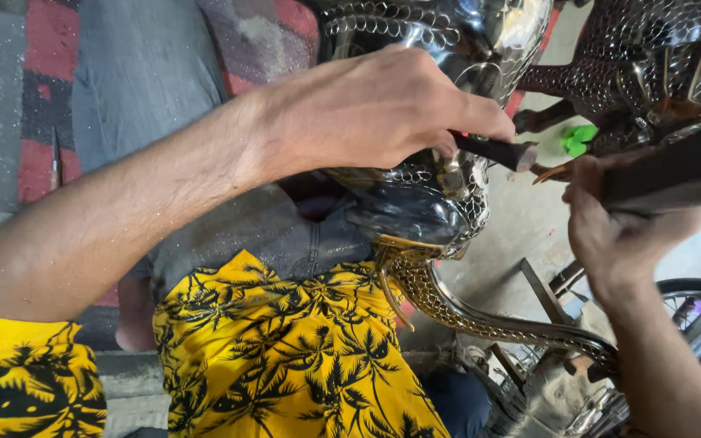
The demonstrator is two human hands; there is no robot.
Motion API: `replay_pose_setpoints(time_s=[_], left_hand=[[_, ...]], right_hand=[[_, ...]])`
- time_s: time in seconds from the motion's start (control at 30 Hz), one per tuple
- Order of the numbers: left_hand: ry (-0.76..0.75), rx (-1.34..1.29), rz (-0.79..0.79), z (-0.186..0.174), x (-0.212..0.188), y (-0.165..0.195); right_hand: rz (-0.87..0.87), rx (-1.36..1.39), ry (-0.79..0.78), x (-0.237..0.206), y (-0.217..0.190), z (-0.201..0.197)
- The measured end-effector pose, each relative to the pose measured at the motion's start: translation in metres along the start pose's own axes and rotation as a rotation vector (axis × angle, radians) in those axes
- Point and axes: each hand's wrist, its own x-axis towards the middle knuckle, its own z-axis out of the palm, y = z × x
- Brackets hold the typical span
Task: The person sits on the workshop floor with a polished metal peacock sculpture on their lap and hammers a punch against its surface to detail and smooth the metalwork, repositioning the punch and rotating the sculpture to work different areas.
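My left hand (375, 109) grips a short dark-handled tool (492, 152) with a flat metal tip, pressed against a shiny embossed metal figure (432, 207) with a scale-like pattern. A golden curved leg (480, 316) with a claw extends from the figure's lower part. My right hand (610, 231) is closed around a dark flat bar (675, 174) that reaches to the upper right. The tool's tip sits just left of my right hand.
A second patterned metal figure (659, 57) stands at the upper right, with a small green piece (579, 139) beside it. Yellow palm-print cloth (302, 357) covers my lap. A red and grey patterned mat (34, 89) lies at left. A metal frame (545, 292) rests on the concrete floor.
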Motion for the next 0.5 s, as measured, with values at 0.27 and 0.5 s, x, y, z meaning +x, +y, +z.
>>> replay_pose_setpoints(time_s=[0.27,0.5], left_hand=[[0.140,-0.221,-0.070,0.009,-0.023,-0.002],[0.300,-0.186,-0.167,0.029,-0.042,0.004]], right_hand=[[0.045,-0.058,-0.070,0.015,0.001,-0.014],[0.016,-0.293,-0.268,0.059,-0.025,-0.039]])
